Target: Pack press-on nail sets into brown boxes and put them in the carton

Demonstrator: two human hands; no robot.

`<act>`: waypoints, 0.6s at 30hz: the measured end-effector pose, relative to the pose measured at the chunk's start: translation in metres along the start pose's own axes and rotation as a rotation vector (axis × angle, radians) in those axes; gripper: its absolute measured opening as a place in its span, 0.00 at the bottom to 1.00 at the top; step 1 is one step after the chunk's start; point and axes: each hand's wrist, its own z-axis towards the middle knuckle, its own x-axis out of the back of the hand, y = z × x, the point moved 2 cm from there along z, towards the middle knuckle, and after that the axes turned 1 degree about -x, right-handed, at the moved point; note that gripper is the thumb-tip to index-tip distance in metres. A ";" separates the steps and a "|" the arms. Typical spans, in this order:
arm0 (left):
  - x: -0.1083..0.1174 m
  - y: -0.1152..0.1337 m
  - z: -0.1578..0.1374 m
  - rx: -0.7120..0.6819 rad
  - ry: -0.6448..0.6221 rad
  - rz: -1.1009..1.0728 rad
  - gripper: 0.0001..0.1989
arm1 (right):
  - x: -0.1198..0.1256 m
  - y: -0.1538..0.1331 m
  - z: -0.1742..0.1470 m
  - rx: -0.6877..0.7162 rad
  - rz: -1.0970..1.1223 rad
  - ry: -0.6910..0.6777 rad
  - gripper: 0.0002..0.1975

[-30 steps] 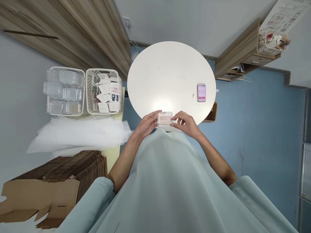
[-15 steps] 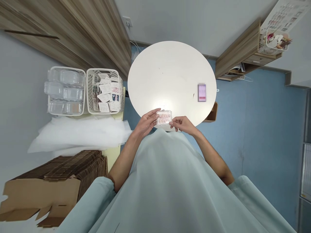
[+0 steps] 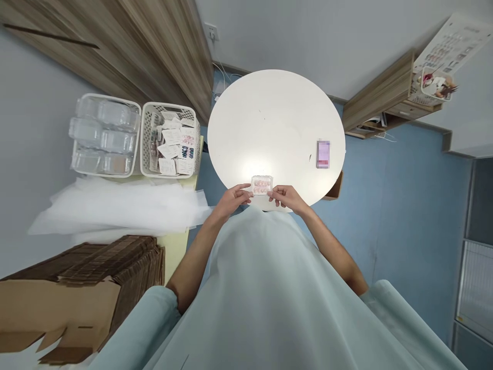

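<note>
Holding the clear case (image 3: 262,185) level at the near side of the surface (image 3: 277,118) calls for light, even pressure, the grip of left hand (image 3: 232,199) and right hand (image 3: 288,197) pinching opposite sides.

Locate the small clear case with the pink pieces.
In the head view, the clear case is over the near side of the round white table, between the left hand and the right hand.
</note>
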 end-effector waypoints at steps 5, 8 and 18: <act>0.016 -0.010 0.007 -0.025 0.044 -0.009 0.32 | -0.013 0.001 0.016 -0.013 -0.022 -0.009 0.24; 0.033 -0.020 0.016 -0.030 0.079 -0.002 0.30 | -0.025 0.008 0.034 -0.029 -0.049 -0.013 0.24; 0.079 -0.076 0.082 0.141 0.252 0.136 0.17 | -0.082 0.050 0.123 -0.400 -0.012 0.139 0.14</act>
